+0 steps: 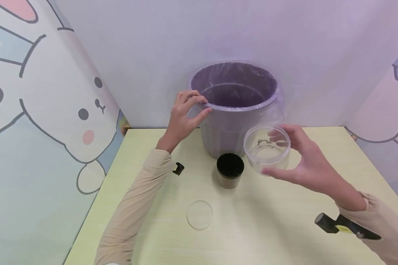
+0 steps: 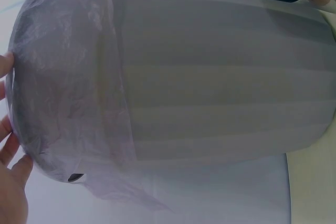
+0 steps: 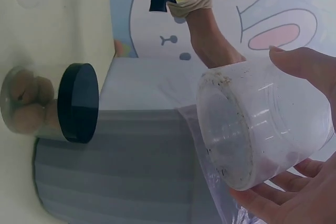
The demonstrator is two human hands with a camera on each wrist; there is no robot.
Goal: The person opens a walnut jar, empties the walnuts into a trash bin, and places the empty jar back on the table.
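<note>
A grey trash bin [image 1: 219,134] lined with a thin clear plastic bag [image 2: 63,77] stands at the back of the table. At the bin's near left rim, my left hand [image 1: 180,119] grips the bagged edge, fingers over it and thumb outside. My right hand [image 1: 306,162] holds a clear plastic tub [image 1: 266,157] without a lid, in front of the bin's right side. Dark specks of residue cling round the tub's base in the right wrist view. Below the bin lies a clear round lid [image 1: 200,215] on the table.
A clear jar with a black lid [image 1: 230,165] stands close in front of the bin; several round brown pieces [image 3: 31,103] show inside it. The pale yellow table [image 1: 166,235] meets a light wall behind and cartoon-printed panels [image 1: 69,147] at the sides.
</note>
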